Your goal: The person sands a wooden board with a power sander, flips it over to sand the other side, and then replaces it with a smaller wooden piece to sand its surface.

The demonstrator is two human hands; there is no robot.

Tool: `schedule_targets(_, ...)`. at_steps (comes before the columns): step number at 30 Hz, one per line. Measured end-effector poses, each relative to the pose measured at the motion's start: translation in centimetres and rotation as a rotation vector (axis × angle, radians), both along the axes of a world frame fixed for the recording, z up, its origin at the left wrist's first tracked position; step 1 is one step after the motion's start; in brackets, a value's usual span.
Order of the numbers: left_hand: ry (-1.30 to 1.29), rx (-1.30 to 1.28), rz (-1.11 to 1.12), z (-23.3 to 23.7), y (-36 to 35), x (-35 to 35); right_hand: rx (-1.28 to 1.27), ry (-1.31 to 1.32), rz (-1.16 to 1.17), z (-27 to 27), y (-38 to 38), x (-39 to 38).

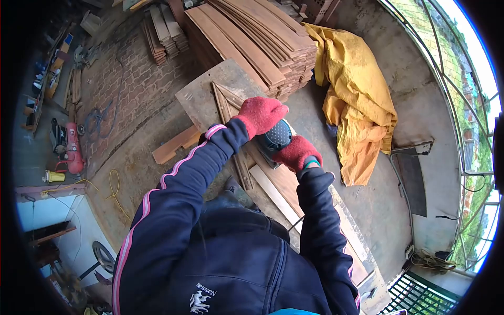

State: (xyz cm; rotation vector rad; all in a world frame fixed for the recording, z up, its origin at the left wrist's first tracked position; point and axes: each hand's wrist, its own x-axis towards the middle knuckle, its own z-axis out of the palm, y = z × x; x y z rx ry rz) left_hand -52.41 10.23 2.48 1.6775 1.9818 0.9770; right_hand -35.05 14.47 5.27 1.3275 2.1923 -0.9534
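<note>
A power sander (277, 135), dark teal with a dotted top, sits on a reddish-brown wooden board (287, 181) on the workbench. My right hand (298, 153), in a red glove, is closed around the sander's near right side. Just beyond the tool, my left hand (262, 115), also red-gloved, has its fingers curled in and touches or nearly touches the sander's far end. What those left fingers hold, if anything, is hidden beneath the glove. Thin wooden strips (223, 102) lie at an angle left of my hands, and a pale strip (275, 194) lies alongside the board.
The long workbench (202, 92) runs diagonally under my hands. Behind it rises a large stack of planks (252, 39). A yellow tarp (362, 89) covers something at right. A red air compressor (73, 149) and a yellow cord (114, 191) are on the left floor.
</note>
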Motion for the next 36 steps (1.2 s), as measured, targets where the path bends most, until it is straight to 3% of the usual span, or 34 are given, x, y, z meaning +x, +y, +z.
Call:
schedule_targets(6,-0.007,0.028,-0.011,-0.4,-0.5,2.4,-0.009,-0.02,0.017,0.0,-1.2,2.8)
schedule_targets(12,0.004,0.067,-0.105,-0.1,-1.4,9.9,-0.114,-0.12,-0.156,0.0,-4.2,10.4)
schedule_targets(22,-0.016,0.028,-0.235,-1.0,-2.9,19.9,0.029,-0.135,-0.278,-0.9,-8.3,21.1)
schedule_targets(25,-0.041,0.061,-0.3,-1.0,-3.8,22.9,-0.103,-0.165,-0.338,0.2,-9.2,23.8)
schedule_targets(30,0.002,0.036,-0.294,-1.1,-3.2,22.5,-0.044,-0.294,-0.266,1.4,-8.1,22.3)
schedule_targets(36,-0.034,0.049,-0.1,-0.9,-1.9,13.8,-0.012,-0.263,-0.113,2.3,-4.4,12.9)
